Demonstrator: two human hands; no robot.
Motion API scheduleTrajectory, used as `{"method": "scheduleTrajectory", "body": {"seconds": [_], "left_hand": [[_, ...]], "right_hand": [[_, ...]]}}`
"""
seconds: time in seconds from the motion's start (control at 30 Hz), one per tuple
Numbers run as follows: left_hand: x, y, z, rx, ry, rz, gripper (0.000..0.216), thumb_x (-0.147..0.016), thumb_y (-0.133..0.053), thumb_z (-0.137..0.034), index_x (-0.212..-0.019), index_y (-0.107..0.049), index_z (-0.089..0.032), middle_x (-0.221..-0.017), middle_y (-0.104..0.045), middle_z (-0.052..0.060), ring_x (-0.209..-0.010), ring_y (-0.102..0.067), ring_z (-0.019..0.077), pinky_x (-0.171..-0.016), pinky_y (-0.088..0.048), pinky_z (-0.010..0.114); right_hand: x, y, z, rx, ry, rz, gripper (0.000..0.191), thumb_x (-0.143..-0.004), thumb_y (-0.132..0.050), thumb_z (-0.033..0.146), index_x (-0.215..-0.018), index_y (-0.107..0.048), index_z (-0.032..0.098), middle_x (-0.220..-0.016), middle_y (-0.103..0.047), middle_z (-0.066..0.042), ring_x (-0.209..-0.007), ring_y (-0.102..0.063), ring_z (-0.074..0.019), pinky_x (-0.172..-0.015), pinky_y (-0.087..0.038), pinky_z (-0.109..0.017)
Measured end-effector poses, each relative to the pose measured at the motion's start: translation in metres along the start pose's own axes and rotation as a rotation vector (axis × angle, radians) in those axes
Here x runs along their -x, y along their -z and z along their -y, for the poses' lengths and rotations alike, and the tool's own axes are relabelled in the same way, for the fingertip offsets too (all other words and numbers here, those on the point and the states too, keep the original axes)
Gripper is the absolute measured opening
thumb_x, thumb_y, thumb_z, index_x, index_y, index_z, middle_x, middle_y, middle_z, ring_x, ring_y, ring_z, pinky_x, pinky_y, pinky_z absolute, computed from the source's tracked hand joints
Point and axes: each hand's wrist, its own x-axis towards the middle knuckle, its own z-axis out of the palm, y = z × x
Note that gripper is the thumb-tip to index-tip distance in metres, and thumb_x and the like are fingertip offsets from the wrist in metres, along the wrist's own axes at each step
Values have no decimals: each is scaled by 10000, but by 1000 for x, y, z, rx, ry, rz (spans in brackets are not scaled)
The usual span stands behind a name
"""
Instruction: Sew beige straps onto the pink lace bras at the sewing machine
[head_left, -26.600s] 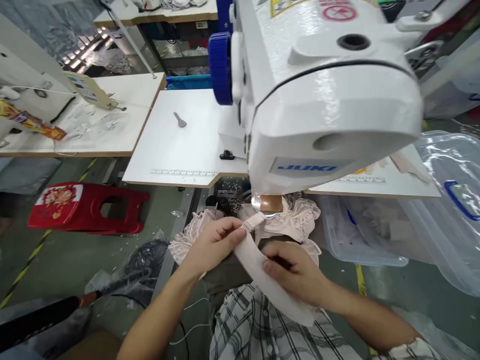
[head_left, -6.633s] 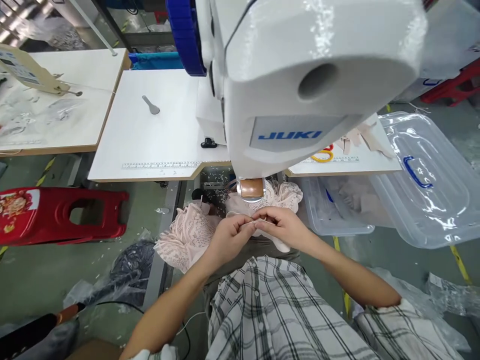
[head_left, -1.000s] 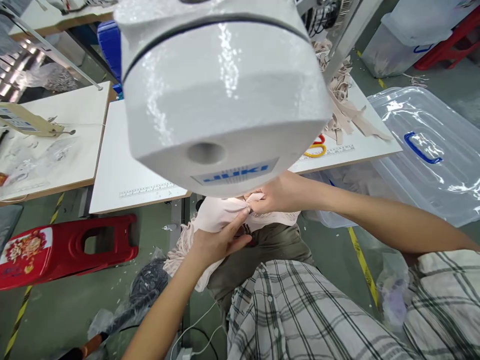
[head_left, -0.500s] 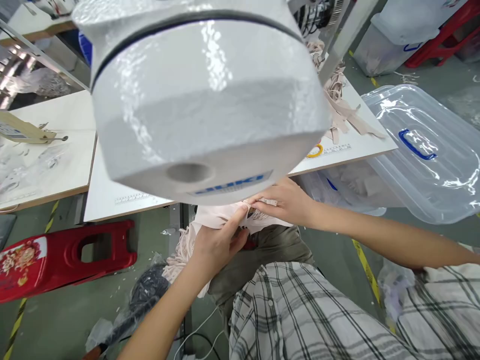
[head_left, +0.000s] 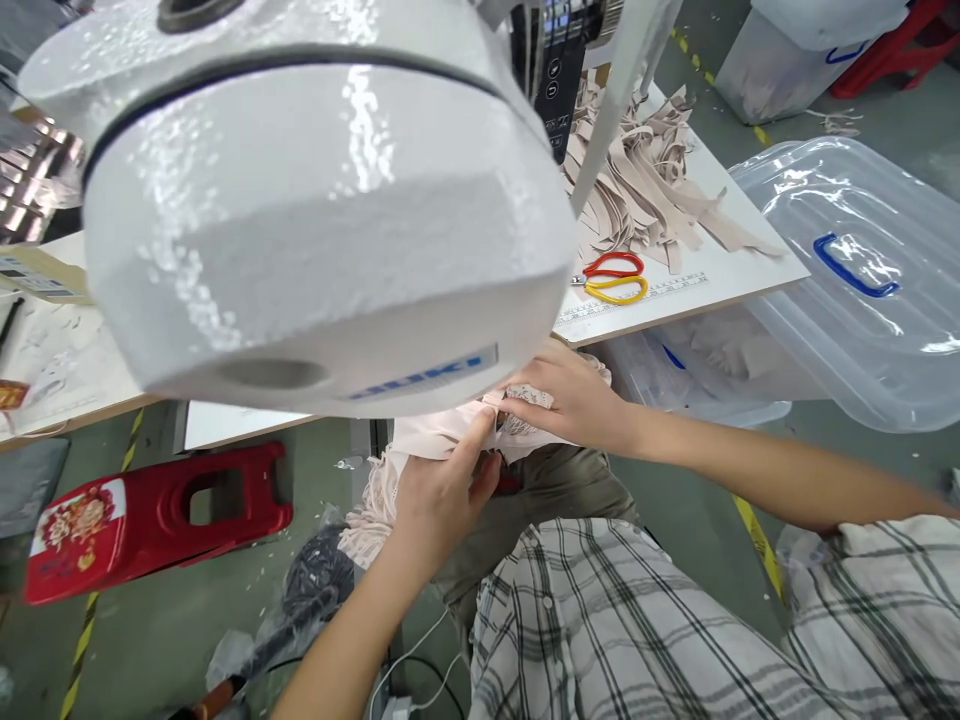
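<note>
Pink cloth (head_left: pixel 427 432): bunched below the front of the sewing machine (head_left: pixel 337 250), over the lap; far side hidden by the machine head. Probably kept low so the lap bears some weight.
Left hand (head_left: pixel 437 493): fingers drawn in on the cloth's near edge, one laid along the top, another bent just below; no gap visible at the tip. Looks like steadying.
Right hand (head_left: pixel 576 398): fingers bent, pinching the cloth by its lace (head_left: pixel 534 395), just beside the left fingertip; likely so both hands manage one short stretch. Grip pressure, cannot tell.
Machine head: blocks the needle area from here.
Frilly bundle (head_left: pixel 369 518): hangs left of the left hand; same piece or separate, cannot tell. Seems pushed aside, away from the pinch.
Scissors (head_left: pixel 609 274): on the right-hand worktop (head_left: pixel 757 272), beside the printed ruler (head_left: pixel 675 286); presumably there for a quick reach.
Fabric strips (head_left: pixel 637 185): heaped behind the scissors, some trailing; likely parked clear of the hands.
Clear box (head_left: pixel 660 398): low, right, below the worktop edge.
Red stool (head_left: pixel 161 520): on the floor, left, well apart from the hands.
</note>
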Motion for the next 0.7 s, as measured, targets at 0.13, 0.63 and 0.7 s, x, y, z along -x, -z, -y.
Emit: {"method": "scheduleTrajectory", "body": {"seconds": [0.13,0.63,0.7], "left_hand": [[1,6,1,15,13,26,491,-910,-628,-218,-1382,-502,-162,-1071,-750,134,-889,-735,250,-734,-590,316],[-5,17,4,-63,-38,95,377,-903,-580,-180,-1279,-589,-155,-1053,-754,124,-911,-723,280,-726,-586,362],[-5,16,-3,-86,13,90,379,-914,-581,-194,-1290,-582,-144,-1102,-745,145,-955,-720,293,-771,-587,383]], "right_hand": [[8,-9,-5,102,241,-111,190,-957,-525,131,-1047,-662,227,-1011,-744,-24,-958,-656,-151,-895,-501,-333],[14,-23,-9,-509,-482,-35,346,-954,-525,343,-1283,-531,234,-807,-575,-2,-580,-498,-126,-535,-444,-263],[1,-29,-14,-503,-533,-75,361,-949,-520,370,-1281,-517,229,-879,-599,-30,-633,-520,-147,-598,-476,-290]]}}
